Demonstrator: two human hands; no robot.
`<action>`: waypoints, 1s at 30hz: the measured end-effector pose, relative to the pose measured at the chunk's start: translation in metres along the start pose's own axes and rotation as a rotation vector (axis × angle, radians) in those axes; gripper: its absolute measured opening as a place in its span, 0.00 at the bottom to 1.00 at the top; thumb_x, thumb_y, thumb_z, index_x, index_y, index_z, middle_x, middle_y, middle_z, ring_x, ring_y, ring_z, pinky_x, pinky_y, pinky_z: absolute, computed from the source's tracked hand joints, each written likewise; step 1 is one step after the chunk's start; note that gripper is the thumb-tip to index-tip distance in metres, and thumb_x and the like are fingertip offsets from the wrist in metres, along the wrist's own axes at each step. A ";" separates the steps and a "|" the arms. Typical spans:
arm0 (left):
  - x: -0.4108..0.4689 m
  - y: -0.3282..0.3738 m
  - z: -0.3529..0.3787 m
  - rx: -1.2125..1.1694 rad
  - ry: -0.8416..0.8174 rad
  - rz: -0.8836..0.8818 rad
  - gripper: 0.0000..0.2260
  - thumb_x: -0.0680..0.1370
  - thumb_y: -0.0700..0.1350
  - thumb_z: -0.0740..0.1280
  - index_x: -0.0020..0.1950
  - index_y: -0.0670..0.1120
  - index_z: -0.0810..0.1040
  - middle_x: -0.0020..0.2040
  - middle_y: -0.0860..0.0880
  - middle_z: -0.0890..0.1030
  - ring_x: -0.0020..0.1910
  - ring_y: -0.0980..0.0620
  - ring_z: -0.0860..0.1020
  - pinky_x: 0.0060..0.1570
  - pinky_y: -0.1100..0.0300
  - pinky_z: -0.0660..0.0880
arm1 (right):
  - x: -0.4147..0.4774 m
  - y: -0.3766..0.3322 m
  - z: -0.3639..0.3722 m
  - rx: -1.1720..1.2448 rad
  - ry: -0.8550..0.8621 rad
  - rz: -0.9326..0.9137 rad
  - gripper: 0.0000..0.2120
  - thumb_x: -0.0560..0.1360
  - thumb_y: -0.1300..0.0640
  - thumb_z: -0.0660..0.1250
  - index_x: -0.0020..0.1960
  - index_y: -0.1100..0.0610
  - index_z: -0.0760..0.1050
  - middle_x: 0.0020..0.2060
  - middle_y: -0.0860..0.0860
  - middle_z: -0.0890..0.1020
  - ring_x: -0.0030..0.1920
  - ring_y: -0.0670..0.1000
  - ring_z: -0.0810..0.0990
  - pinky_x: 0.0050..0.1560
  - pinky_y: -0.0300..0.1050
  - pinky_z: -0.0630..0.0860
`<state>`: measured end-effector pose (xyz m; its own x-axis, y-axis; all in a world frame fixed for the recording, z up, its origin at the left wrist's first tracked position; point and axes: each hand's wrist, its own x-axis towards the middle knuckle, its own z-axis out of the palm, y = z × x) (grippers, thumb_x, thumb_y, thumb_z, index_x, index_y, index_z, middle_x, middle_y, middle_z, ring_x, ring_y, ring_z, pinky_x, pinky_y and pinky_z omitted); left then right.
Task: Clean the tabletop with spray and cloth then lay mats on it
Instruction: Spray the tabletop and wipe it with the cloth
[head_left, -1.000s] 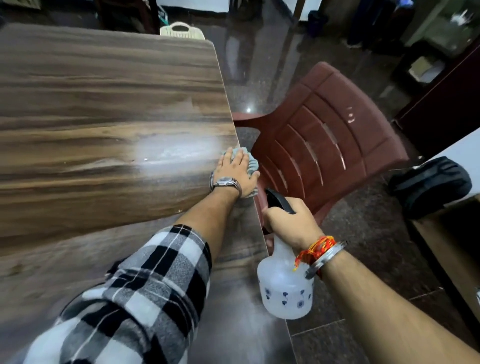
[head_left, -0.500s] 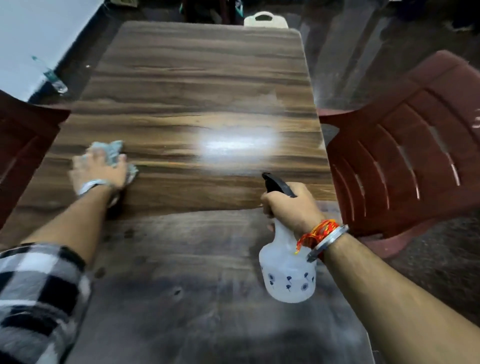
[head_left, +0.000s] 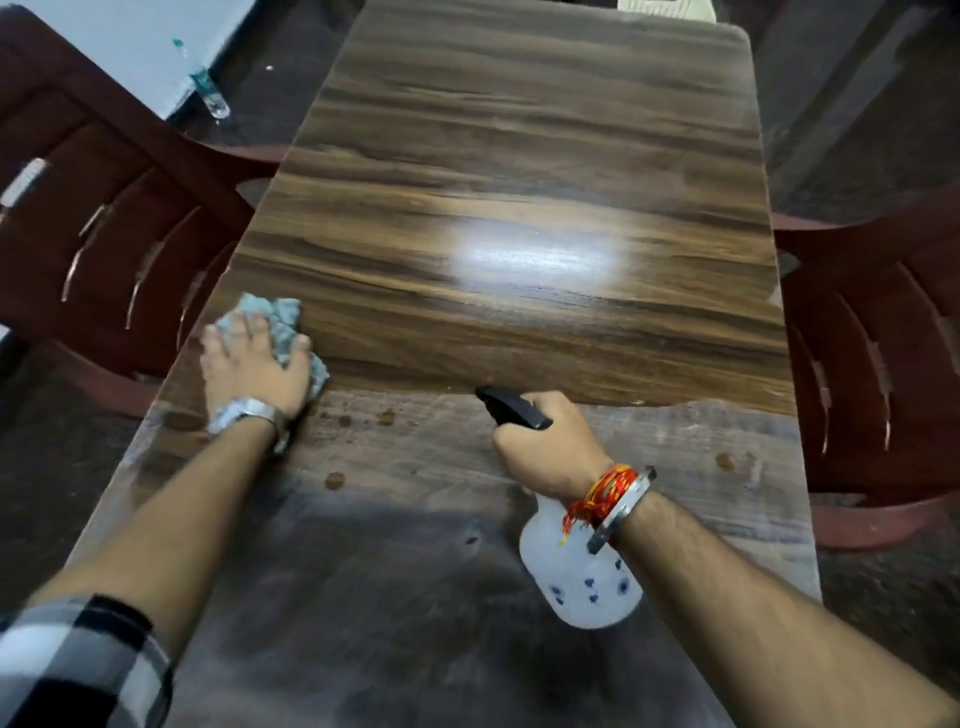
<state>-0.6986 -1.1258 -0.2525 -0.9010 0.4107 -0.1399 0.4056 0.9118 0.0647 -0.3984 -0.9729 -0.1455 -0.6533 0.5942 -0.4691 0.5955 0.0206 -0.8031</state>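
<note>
While your left hand (head_left: 254, 364) presses flat on the soft, bunched cloth (head_left: 283, 317) at the worktop's (head_left: 519, 156) left edge, your right hand (head_left: 550, 447) grips the spray bottle (head_left: 582, 587) by its neck, over the near side; it likely handles light and slick.

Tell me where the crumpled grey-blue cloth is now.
In the head view, the crumpled grey-blue cloth lies under the left hand at the left edge of the wooden tabletop, beside the red plastic chair.
</note>
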 end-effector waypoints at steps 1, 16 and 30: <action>-0.018 0.008 0.003 -0.006 -0.003 0.047 0.35 0.79 0.66 0.46 0.80 0.46 0.52 0.79 0.44 0.52 0.77 0.38 0.48 0.75 0.46 0.45 | -0.003 0.005 0.002 -0.025 -0.007 0.011 0.13 0.60 0.55 0.59 0.35 0.66 0.72 0.22 0.49 0.66 0.26 0.51 0.66 0.31 0.47 0.63; -0.210 -0.090 -0.002 -0.068 -0.086 -0.038 0.33 0.79 0.65 0.50 0.80 0.52 0.50 0.80 0.49 0.50 0.78 0.44 0.46 0.76 0.48 0.46 | -0.072 -0.020 0.085 -0.134 -0.068 -0.021 0.07 0.68 0.56 0.65 0.36 0.58 0.70 0.30 0.54 0.71 0.32 0.54 0.70 0.35 0.48 0.65; -0.309 -0.215 0.010 -0.267 -0.015 -0.463 0.34 0.80 0.63 0.53 0.80 0.46 0.52 0.80 0.45 0.49 0.77 0.39 0.46 0.75 0.47 0.44 | -0.147 -0.035 0.181 -0.219 -0.263 -0.061 0.04 0.63 0.57 0.61 0.31 0.57 0.69 0.24 0.52 0.71 0.27 0.53 0.71 0.31 0.46 0.68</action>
<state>-0.5060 -1.4491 -0.2327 -0.9733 -0.0326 -0.2273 -0.0889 0.9662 0.2421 -0.4082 -1.2069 -0.1150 -0.7717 0.3599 -0.5243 0.6194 0.2383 -0.7481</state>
